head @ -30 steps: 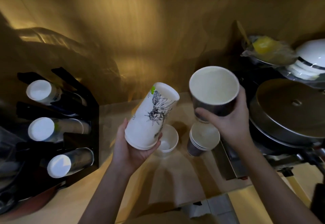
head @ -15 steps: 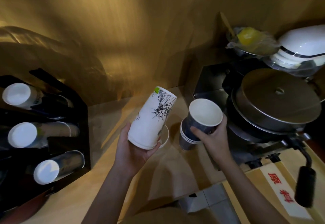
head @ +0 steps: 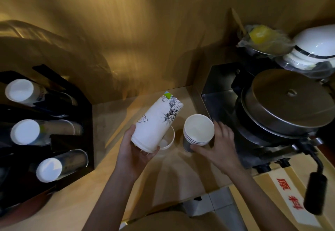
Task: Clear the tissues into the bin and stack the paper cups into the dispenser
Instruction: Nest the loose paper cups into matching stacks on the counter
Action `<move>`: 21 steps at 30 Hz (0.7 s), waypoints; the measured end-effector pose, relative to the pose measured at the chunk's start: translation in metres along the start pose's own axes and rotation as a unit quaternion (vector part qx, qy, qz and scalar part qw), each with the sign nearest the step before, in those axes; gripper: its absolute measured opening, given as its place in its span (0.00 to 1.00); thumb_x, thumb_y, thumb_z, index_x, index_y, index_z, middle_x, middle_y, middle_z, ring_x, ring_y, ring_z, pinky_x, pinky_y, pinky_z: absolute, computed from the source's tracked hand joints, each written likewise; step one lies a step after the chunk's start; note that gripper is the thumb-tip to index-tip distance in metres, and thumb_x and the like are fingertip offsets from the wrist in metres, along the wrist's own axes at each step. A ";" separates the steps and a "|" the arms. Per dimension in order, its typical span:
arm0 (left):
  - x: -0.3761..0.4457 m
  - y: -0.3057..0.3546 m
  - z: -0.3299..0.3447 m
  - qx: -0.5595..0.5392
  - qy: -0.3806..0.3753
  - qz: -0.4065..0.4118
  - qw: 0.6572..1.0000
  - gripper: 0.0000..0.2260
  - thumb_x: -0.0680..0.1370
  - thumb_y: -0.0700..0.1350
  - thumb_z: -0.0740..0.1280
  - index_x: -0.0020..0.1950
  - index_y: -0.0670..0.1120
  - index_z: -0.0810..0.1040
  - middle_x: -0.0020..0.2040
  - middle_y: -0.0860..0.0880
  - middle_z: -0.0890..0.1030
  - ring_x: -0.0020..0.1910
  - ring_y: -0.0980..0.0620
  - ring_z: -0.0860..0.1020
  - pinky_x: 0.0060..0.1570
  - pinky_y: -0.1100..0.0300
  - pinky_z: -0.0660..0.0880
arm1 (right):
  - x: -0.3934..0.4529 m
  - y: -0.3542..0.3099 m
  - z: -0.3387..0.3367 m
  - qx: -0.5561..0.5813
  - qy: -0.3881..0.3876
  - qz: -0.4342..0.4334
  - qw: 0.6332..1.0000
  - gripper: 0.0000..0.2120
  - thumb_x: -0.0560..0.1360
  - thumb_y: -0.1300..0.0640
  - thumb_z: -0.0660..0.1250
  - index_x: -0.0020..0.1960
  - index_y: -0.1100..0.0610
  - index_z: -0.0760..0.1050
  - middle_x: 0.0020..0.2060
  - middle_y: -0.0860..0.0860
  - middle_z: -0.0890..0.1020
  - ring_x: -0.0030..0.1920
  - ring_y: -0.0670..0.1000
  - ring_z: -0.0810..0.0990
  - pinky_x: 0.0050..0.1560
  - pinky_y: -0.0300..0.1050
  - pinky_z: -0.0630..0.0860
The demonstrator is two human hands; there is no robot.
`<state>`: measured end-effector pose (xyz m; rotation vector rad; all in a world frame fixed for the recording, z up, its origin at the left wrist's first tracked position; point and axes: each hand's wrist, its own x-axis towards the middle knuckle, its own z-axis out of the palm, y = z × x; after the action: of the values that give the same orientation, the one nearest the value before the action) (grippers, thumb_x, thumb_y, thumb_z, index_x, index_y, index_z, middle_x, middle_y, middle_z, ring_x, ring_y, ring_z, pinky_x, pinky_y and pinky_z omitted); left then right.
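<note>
While left hand [head: 135,155] grips printed cups [head: 157,124], right hand [head: 216,147] loosely around dark stack [head: 196,132], cooker [head: 282,107] just beside.

round metal lid [head: 288,100], stacked white bowls [head: 315,49], red-lettered label [head: 290,198]
</note>
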<state>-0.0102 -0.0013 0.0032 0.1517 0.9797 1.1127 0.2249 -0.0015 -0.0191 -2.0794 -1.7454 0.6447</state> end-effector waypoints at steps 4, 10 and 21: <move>-0.004 -0.001 0.001 0.024 0.026 0.036 0.999 0.15 0.75 0.54 0.62 0.59 0.52 0.76 0.51 0.51 0.84 0.48 0.49 0.82 0.46 0.53 0.76 | 0.001 -0.022 -0.017 0.016 0.039 -0.069 0.997 0.51 0.62 0.41 0.74 0.74 0.57 0.50 0.75 0.55 0.56 0.74 0.53 0.48 0.72 0.48 0.51; -0.017 0.002 0.016 0.149 0.067 0.198 0.967 0.28 0.67 0.47 0.73 0.66 0.50 0.70 0.60 0.48 0.78 0.54 0.51 0.80 0.42 0.60 0.78 | 0.002 -0.083 -0.025 -0.046 0.029 -0.315 0.947 0.46 0.63 0.44 0.73 0.73 0.49 0.52 0.75 0.50 0.56 0.74 0.49 0.48 0.73 0.48 0.47; -0.030 0.027 0.019 0.236 0.113 0.325 0.909 0.24 0.61 0.46 0.74 0.55 0.58 0.76 0.58 0.51 0.80 0.58 0.54 0.77 0.54 0.59 0.74 | 0.014 -0.113 0.006 0.005 -0.016 -0.351 0.936 0.40 0.58 0.44 0.73 0.67 0.51 0.65 0.61 0.49 0.76 0.61 0.49 0.69 0.63 0.43 0.62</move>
<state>-0.0177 -0.0062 0.0466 0.8063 1.4552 1.4954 0.1300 0.0329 0.0347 -1.2774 -2.2913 0.4551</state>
